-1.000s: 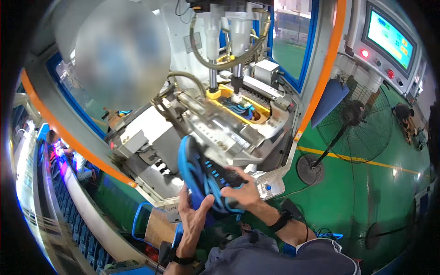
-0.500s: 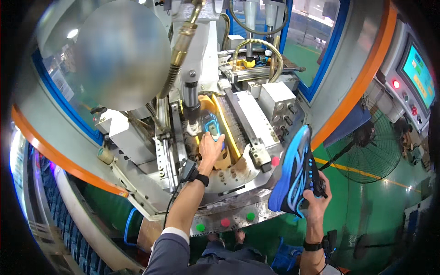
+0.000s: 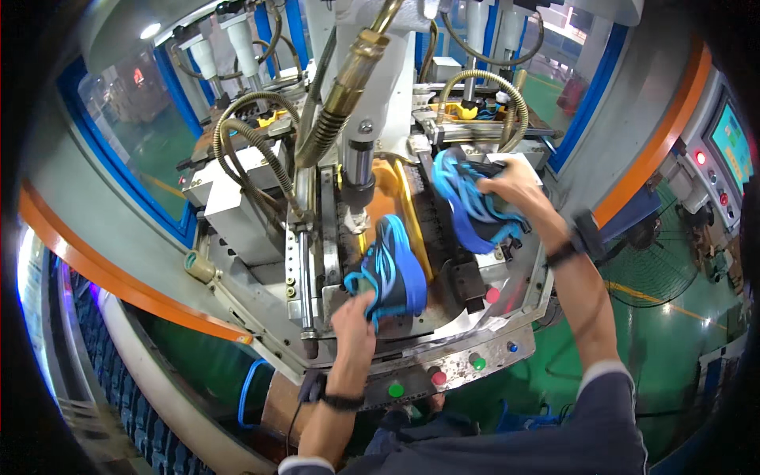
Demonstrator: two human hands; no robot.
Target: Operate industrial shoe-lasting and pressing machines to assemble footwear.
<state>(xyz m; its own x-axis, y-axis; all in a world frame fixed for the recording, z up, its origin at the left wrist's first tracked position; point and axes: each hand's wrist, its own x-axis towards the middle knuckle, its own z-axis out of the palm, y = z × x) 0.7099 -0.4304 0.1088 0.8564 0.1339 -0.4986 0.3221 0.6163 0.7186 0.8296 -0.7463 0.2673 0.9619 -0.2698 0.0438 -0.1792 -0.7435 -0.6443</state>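
My left hand (image 3: 354, 326) grips a blue and black sports shoe (image 3: 391, 273) at its heel opening. That shoe is tilted, its toe away from me, over the near end of the machine's orange-yellow mould bed (image 3: 388, 184). A second blue and black sports shoe (image 3: 467, 198) hangs from my right hand (image 3: 511, 186), whose fingers close round its upper. This one is above the bed's right side. Left of the bed stands a vertical metal cylinder (image 3: 359, 170) with a pale pad under it.
Along the machine's front edge run green (image 3: 396, 390) and red push buttons (image 3: 438, 378). A brass-fitted hose (image 3: 348, 87) crosses overhead. On the right are an orange-edged guard (image 3: 673, 146), a control screen (image 3: 732, 134) and a floor fan (image 3: 649, 261).
The left hand has drawn its shoe up out of the mould bed, toward me. My right hand has brought the other shoe from the right side in over the machine.
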